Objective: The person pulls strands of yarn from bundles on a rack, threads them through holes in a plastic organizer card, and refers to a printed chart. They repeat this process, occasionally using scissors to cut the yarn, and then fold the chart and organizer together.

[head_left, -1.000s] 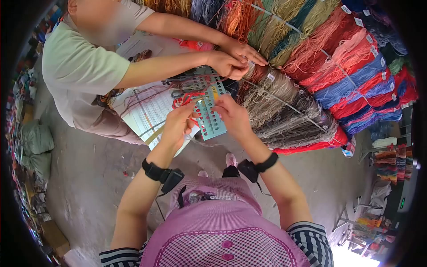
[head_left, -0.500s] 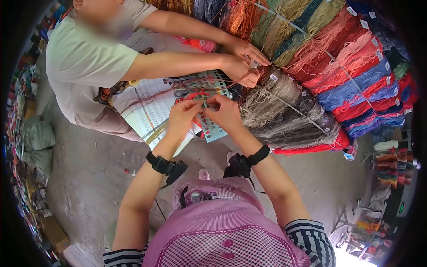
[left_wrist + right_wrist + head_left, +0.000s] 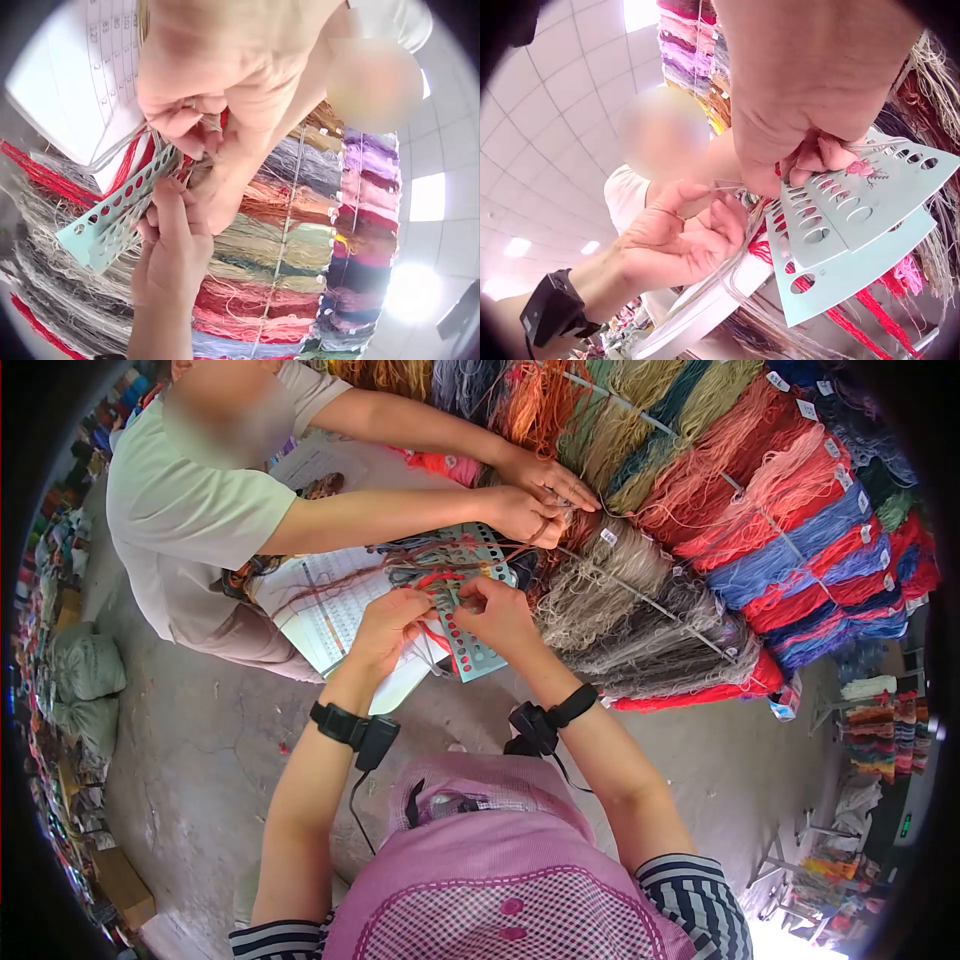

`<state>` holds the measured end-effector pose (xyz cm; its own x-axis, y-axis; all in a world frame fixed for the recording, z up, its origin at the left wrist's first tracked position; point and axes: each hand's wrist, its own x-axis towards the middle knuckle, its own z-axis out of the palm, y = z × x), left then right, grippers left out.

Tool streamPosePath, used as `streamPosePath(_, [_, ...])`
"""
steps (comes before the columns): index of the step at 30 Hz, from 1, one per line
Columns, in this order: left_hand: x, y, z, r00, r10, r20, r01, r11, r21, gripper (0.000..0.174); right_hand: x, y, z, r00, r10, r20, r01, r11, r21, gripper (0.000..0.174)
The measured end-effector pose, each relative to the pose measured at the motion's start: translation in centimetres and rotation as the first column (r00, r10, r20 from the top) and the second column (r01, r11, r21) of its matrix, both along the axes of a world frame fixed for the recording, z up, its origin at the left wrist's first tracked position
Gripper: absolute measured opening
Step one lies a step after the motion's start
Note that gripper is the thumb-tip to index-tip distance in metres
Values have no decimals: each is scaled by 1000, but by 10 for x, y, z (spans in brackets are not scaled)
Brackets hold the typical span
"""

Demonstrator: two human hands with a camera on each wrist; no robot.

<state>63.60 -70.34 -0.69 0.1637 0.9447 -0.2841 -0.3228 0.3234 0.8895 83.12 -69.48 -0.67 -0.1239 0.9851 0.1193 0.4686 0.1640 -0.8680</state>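
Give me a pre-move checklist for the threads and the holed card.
1. Grey thread pinched by left hand: ok.
2. Right hand at holed card: ok, fingers curled there; exactly what they pinch, cannot tell.
3. Red thread clear of card: not ok, red shows through holes.
4. Grey thread through a hole: cannot tell, fingers cover that spot.
5. Other person's hands apart from both working hands: ok in head view.
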Motion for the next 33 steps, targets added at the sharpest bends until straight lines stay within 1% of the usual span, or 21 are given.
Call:
streamPosePath(2, [-12, -2, -1, 990, -11, 143, 19, 998, -57, 12, -2, -1, -1, 1000, 3, 5, -3, 997, 72, 30])
streamPosePath(6, [-2, -7, 24, 959, -40, 282, 90, 982, -166, 13, -2, -4, 3, 999, 25, 42, -28, 997, 78, 34])
streamPosePath(8, [7, -2, 29, 907, -35, 421, 121, 977, -178, 13, -2, -6, 10, 999, 35, 41, -32, 998, -52, 43])
streamPosePath(9, [8, 2, 28, 906, -36, 422, 122, 976, -178, 13, -2, -6, 6, 999, 33, 43, -31, 998, -52, 43])
streamPosePath(11, [10, 13, 27, 945, -324, 36, 326, 940, -101, 16, -2, -4, -6, 999, -35, 23, 31, 988, 154, 53])
streamPosePath(12, [16, 13, 26, 946, -323, 38, 326, 940, -101, 16, -2, -2, -11, 999, -34, 24, 30, 988, 154, 53])
streamPosePath(14, [32, 12, 26, 862, -344, -372, 355, 934, -41, 19, -4, 2, -15, 1000, -16, 3, 13, 921, 390, 52])
streamPosePath(18, [10, 5, 28, 839, -224, -495, 323, 938, 122, 17, 1, 3, -8, 992, 82, 100, -108, 953, 284, 53])
streamPosePath(19, [-11, -7, 42, 839, -163, -519, 272, 952, 142, 15, 2, 3, -4, 985, 93, 144, -117, 979, 165, 54])
streamPosePath(20, [-43, -19, 50, 929, -113, -352, 137, 990, 45, 16, 2, 4, -1, 976, 111, 185, -121, 992, 45, 54])
streamPosePath(21, [-81, -33, 55, 982, -32, -184, 18, 997, -75, 19, 2, 5, 0, 977, 115, 181, -125, 991, 48, 54])
streamPosePath(22, [-117, -54, 56, 975, 222, -24, -223, 959, -177, 23, 2, 4, 1, 973, 118, 198, -126, 992, 27, 55])
streamPosePath(23, [-159, -73, 59, 939, 324, 113, -300, 936, -187, 24, 2, 5, 2, 969, 120, 216, -124, 992, 6, 56])
streamPosePath(24, [-224, -96, 30, 866, 339, 368, -334, 939, -78, 14, 1, 5, 2, 970, 120, 213, -124, 992, 9, 56])
streamPosePath(26, [-276, -137, 21, 723, 620, 305, -618, 778, -115, 33, 0, 5, 0, 962, 104, 254, -120, 992, 47, 54])
streamPosePath(27, [-267, -148, 26, 722, 619, 307, -620, 777, -110, 33, 0, 2, 3, 962, 104, 254, -121, 991, 52, 54])
streamPosePath(29, [-212, -161, 50, 593, 771, 232, -714, 636, -292, 55, 3, -7, 13, 978, 114, 175, -144, 974, 172, 43])
streamPosePath(30, [-179, -161, 61, 672, 619, 406, -545, 785, -296, 61, 1, -16, 23, 977, 117, 178, -148, 974, 173, 43])
streamPosePath(31, [-141, -160, 69, 695, 444, 565, -359, 896, -263, 67, -3, -30, 36, 975, 217, 46, -221, 967, 124, 35])
streamPosePath(32, [-105, -155, 75, 776, 259, 575, -202, 966, -163, 75, -8, -44, 46, 947, 307, -96, -300, 951, 81, 27])
streamPosePath(33, [-72, -148, 80, 773, 165, 613, -96, 985, -144, 76, -15, -54, 52, 944, 315, -100, -308, 948, 77, 27])
